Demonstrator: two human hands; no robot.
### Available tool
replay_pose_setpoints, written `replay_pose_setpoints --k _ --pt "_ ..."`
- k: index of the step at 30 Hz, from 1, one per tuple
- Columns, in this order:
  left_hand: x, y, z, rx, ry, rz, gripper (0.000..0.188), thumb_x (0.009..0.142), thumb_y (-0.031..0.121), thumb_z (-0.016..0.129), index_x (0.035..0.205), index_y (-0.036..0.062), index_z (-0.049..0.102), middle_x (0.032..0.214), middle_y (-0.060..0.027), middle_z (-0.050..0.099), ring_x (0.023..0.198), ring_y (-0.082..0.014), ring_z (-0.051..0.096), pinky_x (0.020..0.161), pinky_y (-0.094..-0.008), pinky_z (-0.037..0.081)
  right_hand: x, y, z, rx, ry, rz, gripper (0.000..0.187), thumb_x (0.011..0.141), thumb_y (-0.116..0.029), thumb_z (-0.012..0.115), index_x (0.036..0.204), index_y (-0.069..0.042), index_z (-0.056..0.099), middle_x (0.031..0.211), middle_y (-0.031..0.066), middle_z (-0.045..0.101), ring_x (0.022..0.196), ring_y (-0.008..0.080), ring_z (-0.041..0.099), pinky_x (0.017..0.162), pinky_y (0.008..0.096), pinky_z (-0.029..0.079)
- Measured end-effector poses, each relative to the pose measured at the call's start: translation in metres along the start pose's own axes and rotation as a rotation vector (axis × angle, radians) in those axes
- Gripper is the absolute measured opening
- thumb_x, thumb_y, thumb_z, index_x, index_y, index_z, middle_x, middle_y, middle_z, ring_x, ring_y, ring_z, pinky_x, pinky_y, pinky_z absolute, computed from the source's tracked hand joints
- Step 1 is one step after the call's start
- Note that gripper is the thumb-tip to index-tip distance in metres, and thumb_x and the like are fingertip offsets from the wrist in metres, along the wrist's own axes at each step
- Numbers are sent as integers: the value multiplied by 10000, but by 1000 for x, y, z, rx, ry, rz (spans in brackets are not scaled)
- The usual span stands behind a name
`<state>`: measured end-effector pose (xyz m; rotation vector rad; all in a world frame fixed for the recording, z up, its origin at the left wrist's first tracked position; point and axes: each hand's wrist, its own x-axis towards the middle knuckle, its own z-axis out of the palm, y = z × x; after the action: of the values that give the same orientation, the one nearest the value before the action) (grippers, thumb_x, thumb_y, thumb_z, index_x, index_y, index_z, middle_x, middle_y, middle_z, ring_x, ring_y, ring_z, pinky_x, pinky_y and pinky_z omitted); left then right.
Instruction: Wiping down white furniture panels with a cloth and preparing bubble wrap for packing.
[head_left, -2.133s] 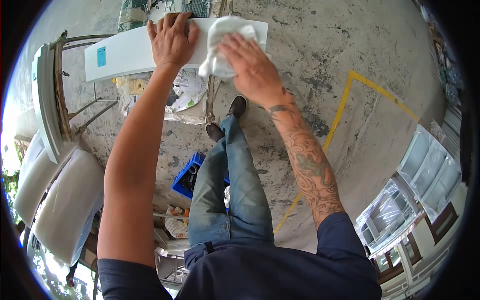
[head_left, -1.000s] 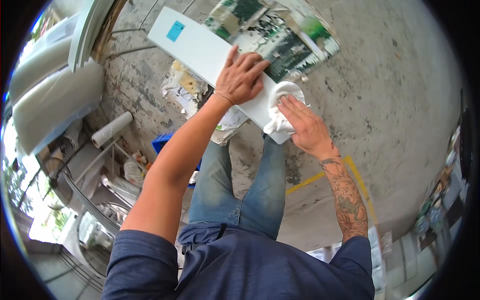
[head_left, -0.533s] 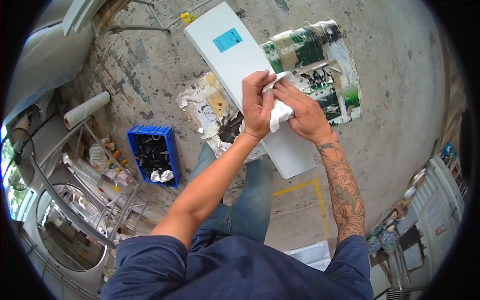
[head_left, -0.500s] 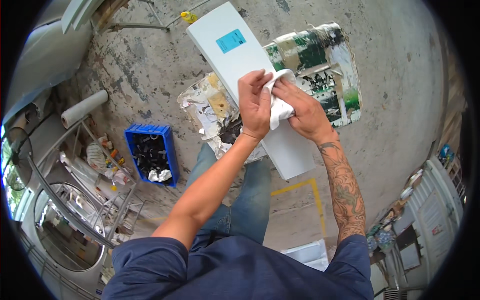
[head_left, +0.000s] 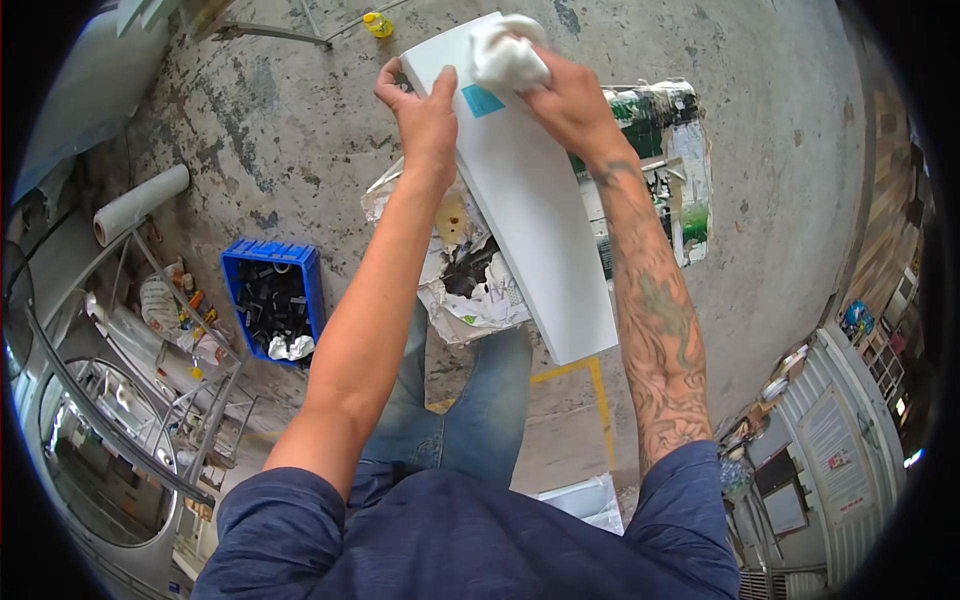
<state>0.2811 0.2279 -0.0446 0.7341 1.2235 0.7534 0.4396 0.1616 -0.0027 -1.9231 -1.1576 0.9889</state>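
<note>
A long white panel [head_left: 530,220] with a blue label [head_left: 483,100] near its far end lies slanted over two worn, paint-stained supports. My left hand [head_left: 422,125] is closed on its far left edge, thumb on the top face and fingers curled at the side. Bunched in my right hand [head_left: 575,112] is a white cloth [head_left: 508,55], slightly blurred, pressed to the panel at the far end beside the label. The left support [head_left: 480,320] is torn and whitish; the right one [head_left: 692,185] shows green and white paint. The panel hides part of both.
At the left on the stained concrete floor stands a blue crate [head_left: 316,300] of small black parts with a crumpled white piece. Beyond it are a metal rack [head_left: 165,270] and a white roll [head_left: 140,205]. A yellow bottle [head_left: 377,25] stands past the panel's far end.
My right hand has carried the cloth from mid-panel to the far end. My left hand has left the cloth and moved to the panel's far left edge.
</note>
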Motion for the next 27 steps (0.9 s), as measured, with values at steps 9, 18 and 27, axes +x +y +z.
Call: replay_pose_setpoints --k 9,18,27 --pt "-2 -3 -7 -131 -253 -240 689 956 302 672 1434 32 257 1256 -183 555 1067 -280 628 856 -403 566 -34 19 10 -3 120 -69 508 824 -123 622 1328 -79 579 1210 230 646 1106 437 613 979 446 506" --pt "-63 -27 25 1191 111 729 864 868 300 701 1552 133 200 1526 -259 192 1411 -437 268 1129 -592 238 -119 47 5 15 119 -235 536 805 -30 597 1339 -79 578 1362 193 582 1283 356 540 1066 407 465" --pt "-162 -90 13 1143 168 487 722 861 260 638 1520 140 368 1613 -161 229 1502 -384 156 1185 -582 103 -31 20 -4 7 -27 -77 528 841 -98 611 1365 -149 577 1135 217 674 1064 408 643 905 416 533"
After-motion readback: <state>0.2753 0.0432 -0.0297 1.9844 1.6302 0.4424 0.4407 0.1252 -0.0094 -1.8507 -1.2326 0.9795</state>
